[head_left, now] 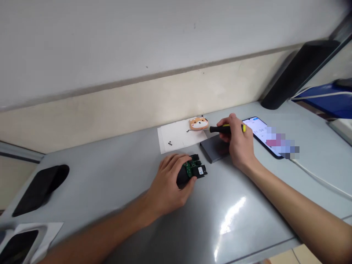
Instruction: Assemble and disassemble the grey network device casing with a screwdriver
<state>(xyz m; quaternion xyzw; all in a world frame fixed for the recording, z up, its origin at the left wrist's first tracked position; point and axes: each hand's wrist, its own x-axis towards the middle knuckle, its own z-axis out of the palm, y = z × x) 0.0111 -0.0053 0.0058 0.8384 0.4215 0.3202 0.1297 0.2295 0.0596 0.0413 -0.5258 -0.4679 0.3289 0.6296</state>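
Near the middle of the table, my left hand (pixel 170 181) is closed round a black device with an exposed green circuit board (pixel 195 168); a small white label sits on one of its black parts. My right hand (pixel 239 141) grips a screwdriver (pixel 218 129) with a black and yellow handle. Its thin shaft points left over white paper (pixel 176 134), and a tiny dark piece shows at the tip. Several small dark screws (pixel 170 143) lie on the paper. A dark grey cover (pixel 216 148) rests beside the paper, partly behind my right hand.
An orange-and-white animal-face item (pixel 198 124) lies at the paper's back edge. Right of my right hand is a lit phone (pixel 261 134) with a white cable (pixel 319 176). A black column (pixel 297 77) stands at the back right. A dark flat object (pixel 38 189) lies at left.
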